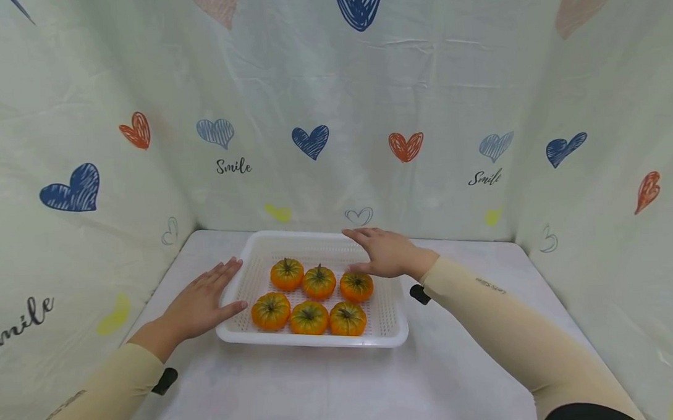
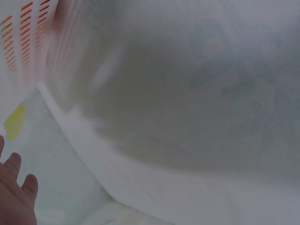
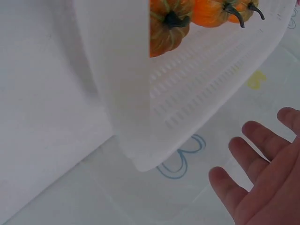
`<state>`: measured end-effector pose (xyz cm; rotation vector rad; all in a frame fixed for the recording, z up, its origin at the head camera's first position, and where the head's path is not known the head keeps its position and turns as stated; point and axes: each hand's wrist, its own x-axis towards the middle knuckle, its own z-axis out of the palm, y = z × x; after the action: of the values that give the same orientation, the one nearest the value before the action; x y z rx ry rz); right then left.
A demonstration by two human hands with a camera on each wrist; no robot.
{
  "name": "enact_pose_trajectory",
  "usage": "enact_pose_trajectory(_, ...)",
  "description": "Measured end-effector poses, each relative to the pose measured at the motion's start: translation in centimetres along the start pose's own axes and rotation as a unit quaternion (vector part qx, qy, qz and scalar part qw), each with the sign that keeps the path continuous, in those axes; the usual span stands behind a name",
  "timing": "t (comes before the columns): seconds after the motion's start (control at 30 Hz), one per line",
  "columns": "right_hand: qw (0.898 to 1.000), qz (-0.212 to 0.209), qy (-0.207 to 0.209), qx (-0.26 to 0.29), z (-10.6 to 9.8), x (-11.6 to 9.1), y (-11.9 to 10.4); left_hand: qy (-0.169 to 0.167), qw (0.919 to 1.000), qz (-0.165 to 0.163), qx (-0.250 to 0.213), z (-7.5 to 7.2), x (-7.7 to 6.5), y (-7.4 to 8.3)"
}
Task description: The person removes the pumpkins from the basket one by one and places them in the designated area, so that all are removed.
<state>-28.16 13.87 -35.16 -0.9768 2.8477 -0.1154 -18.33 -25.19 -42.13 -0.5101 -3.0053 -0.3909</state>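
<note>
Small orange pumpkins (image 1: pixel 309 317) with dark stems, several in all, sit in two rows inside a white plastic basket (image 1: pixel 313 341) in the head view. My left hand (image 1: pixel 202 306) is beside the basket's left side, fingers and thumb spread, holding nothing. Over the back right part of the basket is my right hand (image 1: pixel 387 253), its fingers extended. Its thumb is close to the back right pumpkin (image 1: pixel 356 287); whether they touch, I cannot tell. The right wrist view shows the right hand's straight fingers (image 3: pixel 248 157) outside the basket wall (image 3: pixel 112 70).
The basket stands on a white-covered table (image 1: pixel 331 389), toward its back edge. Behind and at both sides hangs a pale curtain (image 1: pixel 449 95) printed with hearts and lettering. A dark wrist device (image 1: pixel 420 294) shows beside the right sleeve.
</note>
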Motion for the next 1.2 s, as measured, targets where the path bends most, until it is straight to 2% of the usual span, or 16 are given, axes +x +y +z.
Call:
enact_pose_trajectory(0.17, 0.996, -0.005, -0.048, 0.074, -0.8, 1.1, -0.9, 0.005, 0.9999, 0.008, 0.008, 0.0, 0.0, -0.2)
enact_pose_trajectory(0.3, 0.985, -0.008, -0.102, 0.142, -1.1, 1.9, -1.5, 0.004, 0.9999, 0.01, 0.006, -0.1, 0.0, -0.1)
enact_pose_trajectory(0.4, 0.976, -0.006, -0.131, 0.173, -0.9, 2.5, -2.0, 0.001, 0.9999, 0.01, 0.006, -0.1, 0.0, 0.0)
enact_pose_trajectory(0.7, 0.966, 0.022, -0.146, 0.213, 0.5, 4.3, -2.8, 0.001, 0.9999, 0.008, 0.011, 0.1, 0.1, -0.2)
enact_pose_trajectory(0.9, 0.965, 0.021, -0.135, 0.222, 1.8, 4.8, -2.8, 0.005, 0.9999, 0.009, 0.007, 0.2, 0.1, -0.2)
enact_pose_trajectory(1.2, 0.966, 0.03, -0.156, 0.203, 3.4, 5.5, -2.7, 0.005, 0.9999, 0.009, 0.004, 0.3, 0.1, -0.2)
